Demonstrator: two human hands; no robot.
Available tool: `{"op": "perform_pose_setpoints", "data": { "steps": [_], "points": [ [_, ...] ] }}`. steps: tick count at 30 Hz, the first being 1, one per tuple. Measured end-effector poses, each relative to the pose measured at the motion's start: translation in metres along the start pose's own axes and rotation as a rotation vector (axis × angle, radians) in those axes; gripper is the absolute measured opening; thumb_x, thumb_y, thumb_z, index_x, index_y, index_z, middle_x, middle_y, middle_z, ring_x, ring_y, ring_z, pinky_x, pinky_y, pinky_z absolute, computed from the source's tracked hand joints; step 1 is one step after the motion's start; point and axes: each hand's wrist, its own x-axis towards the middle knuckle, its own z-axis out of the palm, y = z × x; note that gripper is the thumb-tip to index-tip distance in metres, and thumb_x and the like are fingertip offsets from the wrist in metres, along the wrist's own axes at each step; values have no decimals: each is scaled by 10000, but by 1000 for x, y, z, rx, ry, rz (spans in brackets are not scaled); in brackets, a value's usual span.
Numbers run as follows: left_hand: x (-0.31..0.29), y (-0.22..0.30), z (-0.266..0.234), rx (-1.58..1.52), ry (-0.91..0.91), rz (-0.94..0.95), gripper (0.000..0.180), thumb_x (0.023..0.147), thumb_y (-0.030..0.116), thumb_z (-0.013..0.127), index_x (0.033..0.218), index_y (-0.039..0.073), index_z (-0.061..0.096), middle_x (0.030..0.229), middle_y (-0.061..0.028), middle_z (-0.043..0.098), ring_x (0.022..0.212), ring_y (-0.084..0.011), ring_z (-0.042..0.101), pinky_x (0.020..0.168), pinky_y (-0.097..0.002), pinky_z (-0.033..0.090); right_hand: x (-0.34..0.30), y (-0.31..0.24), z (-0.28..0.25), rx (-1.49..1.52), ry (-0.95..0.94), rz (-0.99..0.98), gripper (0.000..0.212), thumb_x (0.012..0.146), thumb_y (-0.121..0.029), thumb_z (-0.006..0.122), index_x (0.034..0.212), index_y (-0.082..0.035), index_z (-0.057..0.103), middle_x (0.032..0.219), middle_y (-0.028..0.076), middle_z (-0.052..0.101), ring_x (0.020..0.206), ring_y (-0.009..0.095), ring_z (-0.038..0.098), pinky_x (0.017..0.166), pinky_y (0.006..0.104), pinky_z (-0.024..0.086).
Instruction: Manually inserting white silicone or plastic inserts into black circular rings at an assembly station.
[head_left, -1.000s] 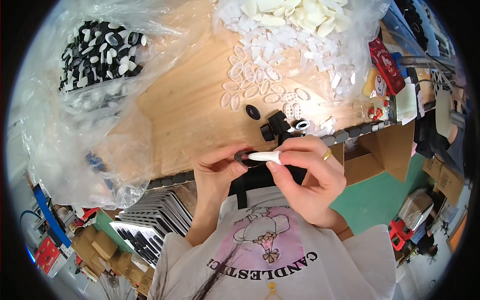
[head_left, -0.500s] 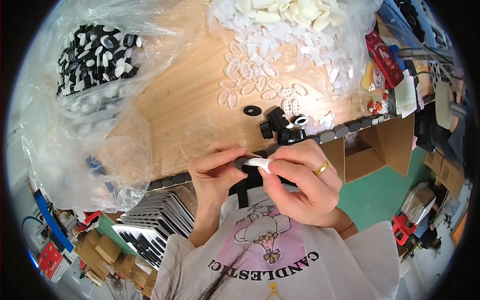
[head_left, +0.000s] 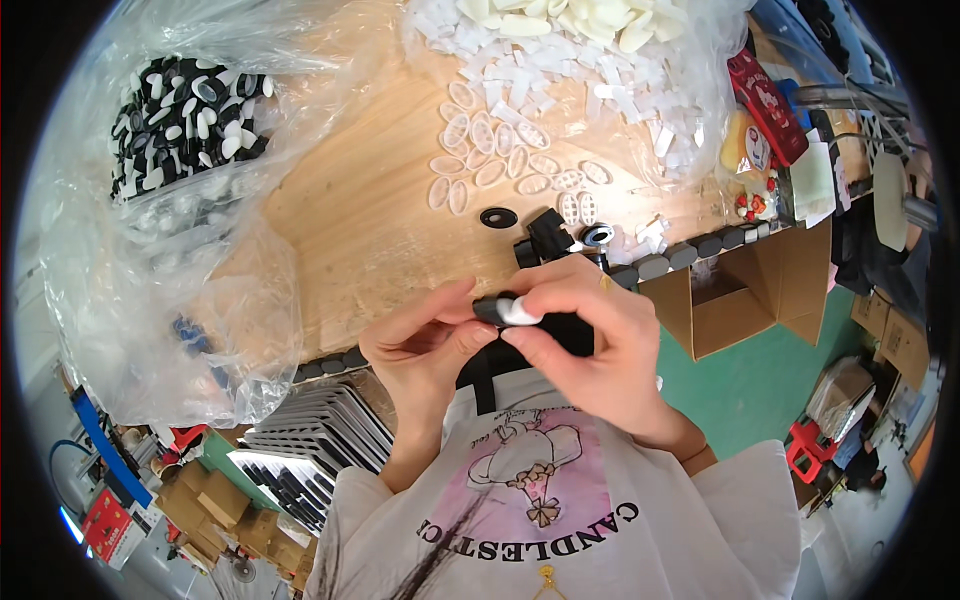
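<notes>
Close in front of my body, my left hand [head_left: 410,345] pinches a small black oval piece [head_left: 486,309] between thumb and fingers. My right hand [head_left: 605,345] has its thumb and fingertips closed on a soft-looking white piece [head_left: 516,313], which lies against the black one. Fingers partly cover both pieces, so their exact shapes cannot be made out. Just beyond my hands on the table are black block-like fittings [head_left: 549,234], a round black-and-white part [head_left: 597,235] and a black oval ring [head_left: 498,217]. Several clear oval frames [head_left: 489,173] lie farther up.
A plastic bag [head_left: 215,250] with many black and white ovals [head_left: 190,120] covers the table's left. White strips [head_left: 610,95] and cream ovals [head_left: 590,15] are heaped at the back. Grey oval pads [head_left: 652,267] line the near edge. Below stand a cardboard box [head_left: 735,300] and stacked panels [head_left: 315,440].
My right fingers have moved left and closed over the white piece, which now shows less and sits closer to the black oval piece. Both hands remain together.
</notes>
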Motion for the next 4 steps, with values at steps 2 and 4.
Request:
{"op": "perform_pose_setpoints", "data": {
  "steps": [2, 4],
  "points": [
    [3, 0, 2, -33, -13, 3, 456, 714, -29, 838, 1148, -24, 699, 833, -68, 708, 812, -141, 650, 735, -252, 544, -8, 8, 0, 281, 1, 233, 271, 736, 119, 754, 959, 39, 623, 1060, 188, 671, 941, 221, 660, 829, 314, 514],
    [6, -7, -2, -65, -71, 30, 509, 720, -43, 831, 1204, -9, 676, 864, -72, 709, 836, -157, 652, 765, -263, 541, -9, 9, 0, 328, 10, 285, 299, 762, 111, 753, 1017, 37, 616, 1088, 201, 662, 982, 217, 655, 893, 319, 508]
  ]
}}
